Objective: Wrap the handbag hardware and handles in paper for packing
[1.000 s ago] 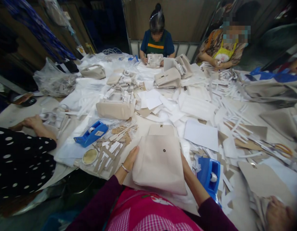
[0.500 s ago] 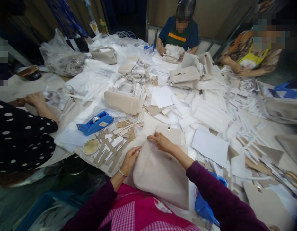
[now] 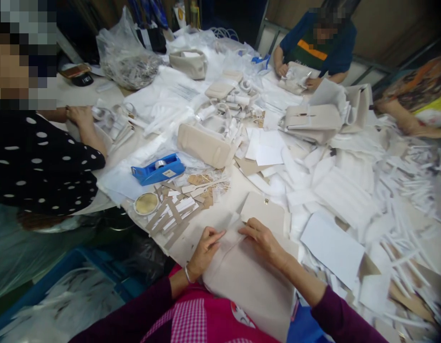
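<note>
1. The table (image 3: 241,183) spreads out before me, littered with white sheets (image 3: 345,193) and card strips (image 3: 175,212); a person in a spotted top (image 3: 45,162) sits to my left, a person in a dark green apron (image 3: 315,52) across from me.
2. The bag (image 3: 254,290) lies at the near edge, against my pink apron (image 3: 189,319); its long axis runs away from me, leaning slightly right, the flap (image 3: 258,212) pointing toward the table's middle.
3. It is plain pale beige (softly rumpled where I touch it).
4. My left hand (image 3: 204,252) and right hand (image 3: 266,240) meet near its upper left corner, fingers narrow, tips close together; whether either pinches the material, I cannot tell.
5. A small gold-coloured clasp (image 3: 266,202) sits on the flap.
</note>
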Demonstrator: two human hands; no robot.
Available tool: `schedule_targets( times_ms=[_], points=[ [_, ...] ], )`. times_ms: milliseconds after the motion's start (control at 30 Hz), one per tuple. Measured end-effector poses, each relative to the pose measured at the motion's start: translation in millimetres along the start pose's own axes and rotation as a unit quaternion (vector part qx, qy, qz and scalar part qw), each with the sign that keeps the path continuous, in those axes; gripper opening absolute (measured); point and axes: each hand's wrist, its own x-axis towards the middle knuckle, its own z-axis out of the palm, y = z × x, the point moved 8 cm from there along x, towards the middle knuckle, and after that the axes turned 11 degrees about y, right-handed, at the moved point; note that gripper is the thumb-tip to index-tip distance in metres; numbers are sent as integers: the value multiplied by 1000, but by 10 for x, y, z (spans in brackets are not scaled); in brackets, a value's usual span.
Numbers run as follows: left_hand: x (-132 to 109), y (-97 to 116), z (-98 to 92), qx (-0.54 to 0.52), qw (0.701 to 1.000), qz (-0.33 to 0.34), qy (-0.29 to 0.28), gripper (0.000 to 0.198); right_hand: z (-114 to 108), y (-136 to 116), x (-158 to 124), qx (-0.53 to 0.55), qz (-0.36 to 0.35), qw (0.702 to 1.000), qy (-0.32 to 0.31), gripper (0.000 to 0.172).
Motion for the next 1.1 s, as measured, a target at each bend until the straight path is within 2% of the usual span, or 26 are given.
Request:
schedule_targets(
  times_ms=[100, 200, 300, 367, 467, 533, 600, 667, 867, 1100],
  points=[
    [-124, 133, 98, 53, 996, 55, -47, 42, -9, 75, -118, 34, 26, 998, 51, 24],
    [-247, 268, 227, 103, 980, 115, -126, 52, 2, 138, -142, 54, 44, 995, 66, 26],
    [-319, 331, 300, 139, 964, 135, -180, 69, 1, 129, -58, 47, 33, 998, 34, 23],
    [-330, 339, 312, 160, 960, 129, -190, 76, 21, 61, 41, 16, -10, 999, -26, 19],
    [-327, 352, 313, 196, 957, 118, -176, 78, 81, -63, 183, -51, -98, 985, -134, 16],
    [-316, 378, 314, 229, 956, 111, -149, 74, 137, -111, 255, -69, -133, 968, -200, 15],
    [-297, 412, 319, 263, 953, 100, -113, 69, 205, -108, 308, -79, -135, 954, -256, 15],
    [-277, 429, 340, 295, 949, 79, -80, 60, 262, -50, 363, -104, -112, 946, -285, 14],
    [-241, 323, 414, 355, 935, 17, -25, 58, 347, 235, 446, -182, -16, 948, -259, 13],
    [-395, 194, 343, 342, 938, -53, -14, 56, 372, 470, 264, -194, 77, 965, -160, 14]
  ],
)
